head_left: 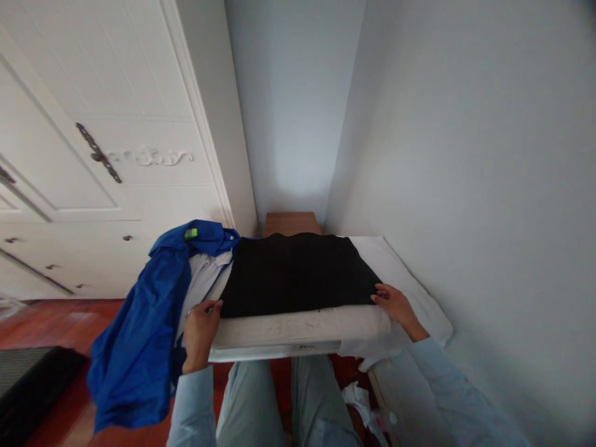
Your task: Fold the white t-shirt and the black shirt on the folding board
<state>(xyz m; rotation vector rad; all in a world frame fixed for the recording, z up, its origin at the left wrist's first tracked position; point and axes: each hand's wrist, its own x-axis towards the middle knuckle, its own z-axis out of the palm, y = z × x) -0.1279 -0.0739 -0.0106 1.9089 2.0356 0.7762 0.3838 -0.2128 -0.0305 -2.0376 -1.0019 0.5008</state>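
A black cloth lies spread flat over a narrow white surface in front of me. Its near left corner is pinched between the fingers of my left hand, which wears a ring. At the near right corner, my right hand grips the edge of the same cloth with its fingertips. Left of the black cloth, a blue garment drapes down over the end of the surface, with a white cloth partly beneath it. More white fabric extends on the right.
A white wardrobe with dark handles stands at the left. Grey walls close off the back and right. A brown wooden box sits in the corner. Low on the left is a black object; crumpled white items lie below the surface.
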